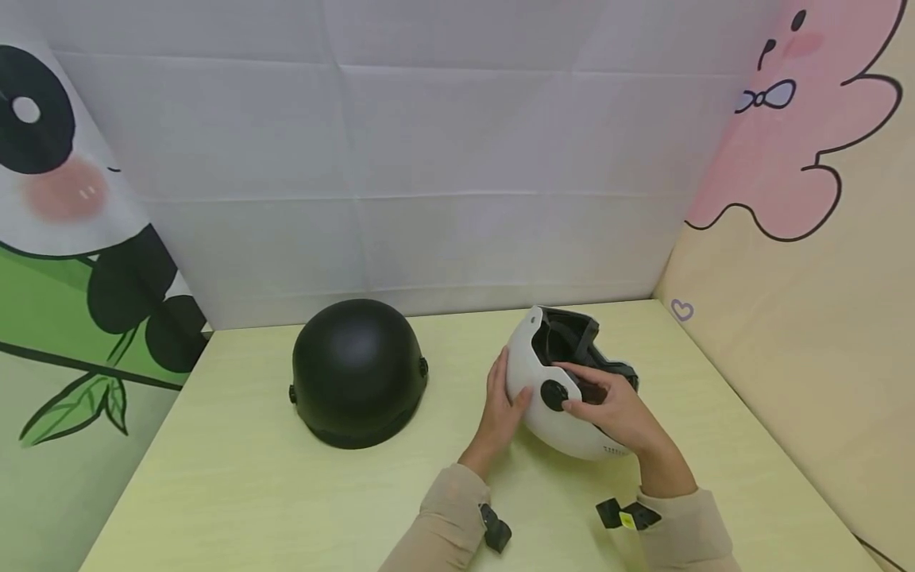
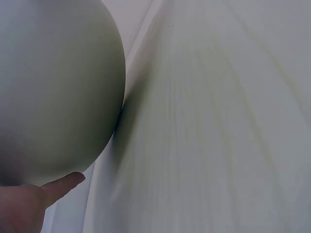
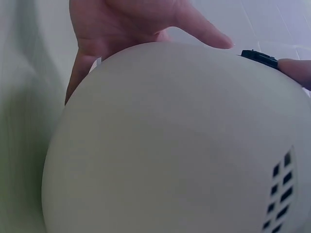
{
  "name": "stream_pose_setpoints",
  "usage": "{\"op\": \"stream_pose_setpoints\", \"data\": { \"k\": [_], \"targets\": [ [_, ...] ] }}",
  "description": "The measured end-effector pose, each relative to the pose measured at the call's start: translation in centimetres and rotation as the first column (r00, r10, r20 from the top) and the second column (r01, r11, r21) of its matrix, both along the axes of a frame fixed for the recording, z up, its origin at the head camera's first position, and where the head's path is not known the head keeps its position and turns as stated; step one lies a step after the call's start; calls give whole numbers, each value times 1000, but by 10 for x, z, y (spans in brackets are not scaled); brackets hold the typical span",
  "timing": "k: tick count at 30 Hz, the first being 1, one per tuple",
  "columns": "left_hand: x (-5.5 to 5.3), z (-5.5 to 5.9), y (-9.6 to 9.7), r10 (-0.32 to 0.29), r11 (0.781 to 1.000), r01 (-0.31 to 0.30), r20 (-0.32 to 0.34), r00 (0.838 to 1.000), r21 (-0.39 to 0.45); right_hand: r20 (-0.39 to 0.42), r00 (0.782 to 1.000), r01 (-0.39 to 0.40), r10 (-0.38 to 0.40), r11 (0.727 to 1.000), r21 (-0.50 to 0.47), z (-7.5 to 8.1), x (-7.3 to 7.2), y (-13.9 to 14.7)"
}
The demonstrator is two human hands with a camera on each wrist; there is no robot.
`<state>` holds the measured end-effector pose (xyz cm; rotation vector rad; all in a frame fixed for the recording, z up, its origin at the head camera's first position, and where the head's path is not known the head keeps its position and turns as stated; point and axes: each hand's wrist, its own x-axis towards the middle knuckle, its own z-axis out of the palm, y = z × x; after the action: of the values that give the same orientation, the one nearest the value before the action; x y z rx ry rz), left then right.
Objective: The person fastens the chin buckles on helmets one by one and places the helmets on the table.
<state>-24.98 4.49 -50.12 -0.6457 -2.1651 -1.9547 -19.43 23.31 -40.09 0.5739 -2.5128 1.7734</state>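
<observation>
A white helmet (image 1: pixel 550 433) with a dark lining stands tilted on the table, its opening turned up and to the right. My left hand (image 1: pixel 496 421) rests against the left side of the shell, fingers and thumb spread along it. In the right wrist view, that left hand (image 3: pixel 131 24) lies over the shell's far curve. My right hand (image 1: pixel 622 409) pinches the helmet's side edge: the thumb touches the round black side knob (image 1: pixel 554 395), and the fingers reach over the rim into the opening. The fingertips inside are partly hidden.
A black helmet (image 1: pixel 357 373) sits dome up on the pale yellow table (image 1: pixel 236 492), left of the white one. Behind the table hangs a white cloth (image 1: pixel 457 143). A decorated wall panel (image 1: pixel 793 318) borders the right side, another the left.
</observation>
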Motion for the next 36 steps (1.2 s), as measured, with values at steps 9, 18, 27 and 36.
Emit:
{"op": "stream_pose_setpoints", "data": {
  "k": [9,18,27,36],
  "targets": [
    [10,7,0,-40,992,26,114,993,121,-99,991,-87,91,995,44,5,-1,0],
    [7,5,3,-78,985,47,189,979,167,-140,988,-57,70,993,99,7,1,-4],
    [4,-1,7,-98,982,72,145,985,177,-225,974,40,31,952,304,5,0,-10],
    [4,20,6,-55,995,43,143,988,87,-300,954,105,-22,959,264,10,1,-10]
  ]
}}
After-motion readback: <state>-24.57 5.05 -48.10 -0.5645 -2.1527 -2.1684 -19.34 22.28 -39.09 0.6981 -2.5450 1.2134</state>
